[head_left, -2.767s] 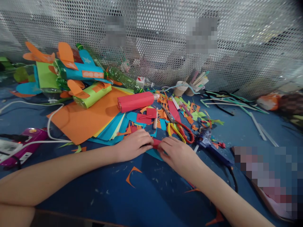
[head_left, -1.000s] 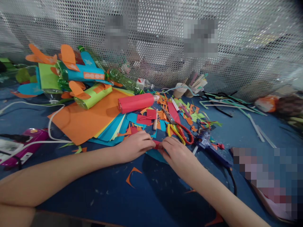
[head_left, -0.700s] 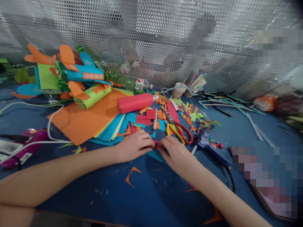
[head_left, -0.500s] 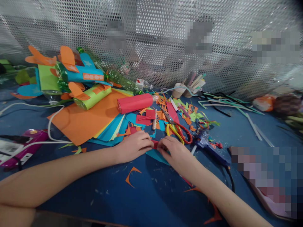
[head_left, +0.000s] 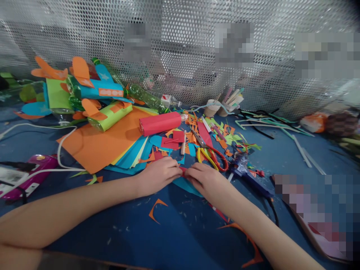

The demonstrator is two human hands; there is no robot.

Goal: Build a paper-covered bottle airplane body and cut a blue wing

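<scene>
Between my two hands is a small piece of red paper [head_left: 183,171], mostly covered by my fingers. My left hand [head_left: 160,174] is closed on its left end, and my right hand [head_left: 204,177] pinches the right end. Under them lies a blue paper piece [head_left: 187,186], partly hidden. Just beyond my right hand are scissors [head_left: 215,157] with red and yellow handles. A blue glue gun [head_left: 251,176] rests to the right. Behind my hands lies a bottle wrapped in red paper [head_left: 161,123].
Left of centre are an orange sheet [head_left: 98,140] and stacked coloured paper. Paper-covered bottle planes [head_left: 97,88] stand at the back left. A purple glue gun-like device [head_left: 33,176] with a white cable is at left. Cups of pens [head_left: 225,107] stand near the perforated metal screen [head_left: 182,48].
My right hand has shifted slightly left, its fingers closing further over the red paper. My left hand stays almost where it was.
</scene>
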